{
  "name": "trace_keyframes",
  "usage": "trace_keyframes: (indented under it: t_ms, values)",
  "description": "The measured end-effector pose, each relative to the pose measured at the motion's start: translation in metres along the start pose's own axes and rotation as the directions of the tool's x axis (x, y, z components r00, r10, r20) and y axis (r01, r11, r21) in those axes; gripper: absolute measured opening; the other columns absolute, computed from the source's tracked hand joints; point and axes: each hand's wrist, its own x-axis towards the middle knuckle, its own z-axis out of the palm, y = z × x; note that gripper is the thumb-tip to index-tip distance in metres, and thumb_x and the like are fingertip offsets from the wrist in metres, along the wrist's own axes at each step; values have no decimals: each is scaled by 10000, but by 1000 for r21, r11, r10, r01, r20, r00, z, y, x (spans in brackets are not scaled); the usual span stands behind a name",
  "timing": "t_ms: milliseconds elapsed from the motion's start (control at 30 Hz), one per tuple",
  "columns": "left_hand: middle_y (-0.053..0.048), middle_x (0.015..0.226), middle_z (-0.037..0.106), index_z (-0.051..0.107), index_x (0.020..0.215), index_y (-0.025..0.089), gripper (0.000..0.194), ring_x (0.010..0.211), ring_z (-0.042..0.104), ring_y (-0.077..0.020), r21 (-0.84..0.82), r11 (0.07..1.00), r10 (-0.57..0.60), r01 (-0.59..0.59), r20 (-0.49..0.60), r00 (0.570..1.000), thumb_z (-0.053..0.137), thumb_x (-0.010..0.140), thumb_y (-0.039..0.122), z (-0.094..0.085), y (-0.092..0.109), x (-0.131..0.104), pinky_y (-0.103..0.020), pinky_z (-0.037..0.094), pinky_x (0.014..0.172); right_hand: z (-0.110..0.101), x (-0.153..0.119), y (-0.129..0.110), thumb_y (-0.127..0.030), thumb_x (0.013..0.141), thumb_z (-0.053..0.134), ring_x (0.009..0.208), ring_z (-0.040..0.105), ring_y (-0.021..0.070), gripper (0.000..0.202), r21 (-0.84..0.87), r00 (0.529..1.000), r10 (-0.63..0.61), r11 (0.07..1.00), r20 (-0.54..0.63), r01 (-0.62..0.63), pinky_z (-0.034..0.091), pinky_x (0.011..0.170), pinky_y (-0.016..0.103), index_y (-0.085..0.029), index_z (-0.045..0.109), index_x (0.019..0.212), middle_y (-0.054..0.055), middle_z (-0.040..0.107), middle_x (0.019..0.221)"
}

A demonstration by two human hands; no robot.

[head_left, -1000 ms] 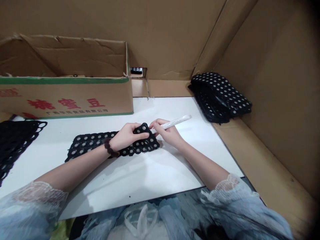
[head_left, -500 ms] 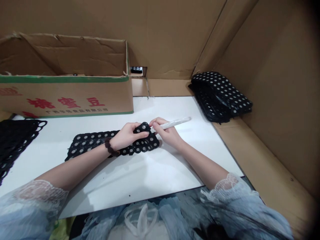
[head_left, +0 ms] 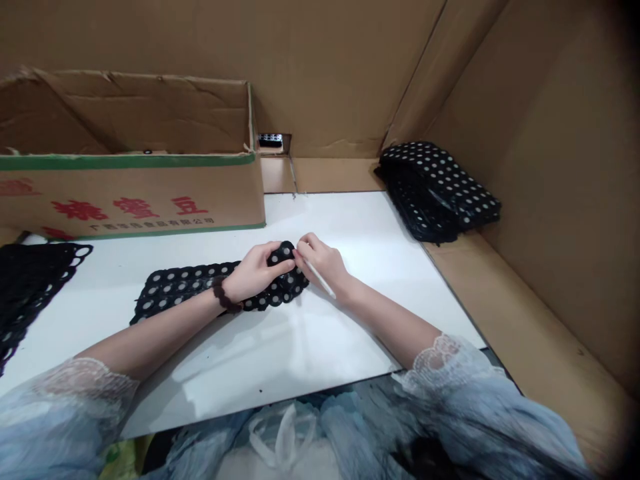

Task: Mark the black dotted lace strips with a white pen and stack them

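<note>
A black sheet of joined rings with pale round centres (head_left: 183, 285) lies on the white table in front of me. My left hand (head_left: 256, 272) grips its right part, thumb on top, with the far right edge raised between thumb and fingers. Close beside that edge, my right hand (head_left: 323, 263) is closed around a thin white pen-like tool (head_left: 321, 279). The tool slants back toward my wrist, and its working tip is hidden by the fingers. Fingertips of my right hand touch the sheet's right edge.
An open cardboard box (head_left: 150, 193) with green edging stands at the back left. Black ring netting (head_left: 35, 280) lies at the left. A folded stack of black dotted sheets (head_left: 440, 190) rests at the back right, against the cardboard wall (head_left: 540, 187).
The white tool has swung from pointing right and away to slanting down toward my wrist. My right hand has turned and shifted slightly left. My left hand still grips the sheet.
</note>
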Motion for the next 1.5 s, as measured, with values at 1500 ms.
trace_keyframes:
  t_ms: [1500]
  values:
    - [4, 710, 539, 509, 733, 138, 198, 700, 497, -147, -45, 996, -85, 83, -50, 995, 487, 752, 334, 1, -3, -3, -254, 399, 650, 1, 2, -6, -349, 871, 236, 440, 290, 91, 218, 407, 986, 58, 906, 155, -117, 217, 477, 232, -207, 362, 762, -32, 377, 550]
